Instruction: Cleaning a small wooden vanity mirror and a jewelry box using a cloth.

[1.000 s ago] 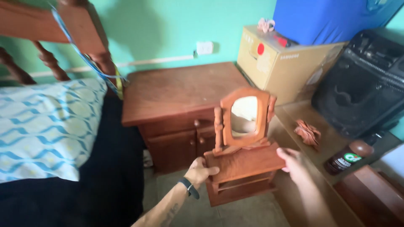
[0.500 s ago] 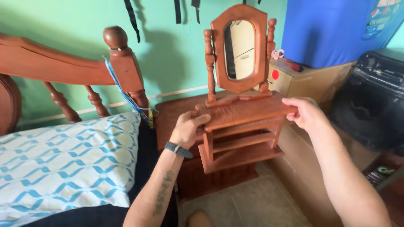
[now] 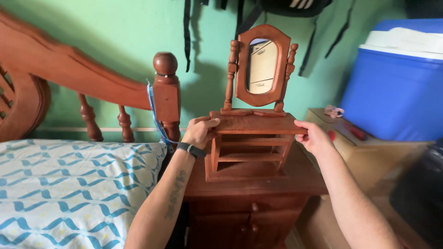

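A small wooden vanity stand (image 3: pixel 251 147) with open shelves and an oval swivel mirror (image 3: pixel 261 67) on top stands on the brown wooden nightstand (image 3: pixel 304 182). My left hand (image 3: pixel 199 131), with a dark band on the wrist, grips the left end of the stand's top board. My right hand (image 3: pixel 314 136) grips the right end of the same board. The base of the stand looks to be resting on the nightstand top.
A bed with a blue-and-white patterned cover (image 3: pixel 69 189) and a carved wooden headboard (image 3: pixel 92 92) lies to the left. A cardboard box (image 3: pixel 364 154) carrying a blue cooler (image 3: pixel 397 87) stands to the right. Dark straps (image 3: pixel 187 32) hang on the green wall.
Both hands lifted the mirror stand from the floor up over the nightstand, and it now sits low on the nightstand top. The view has risen from the floor to the wall.
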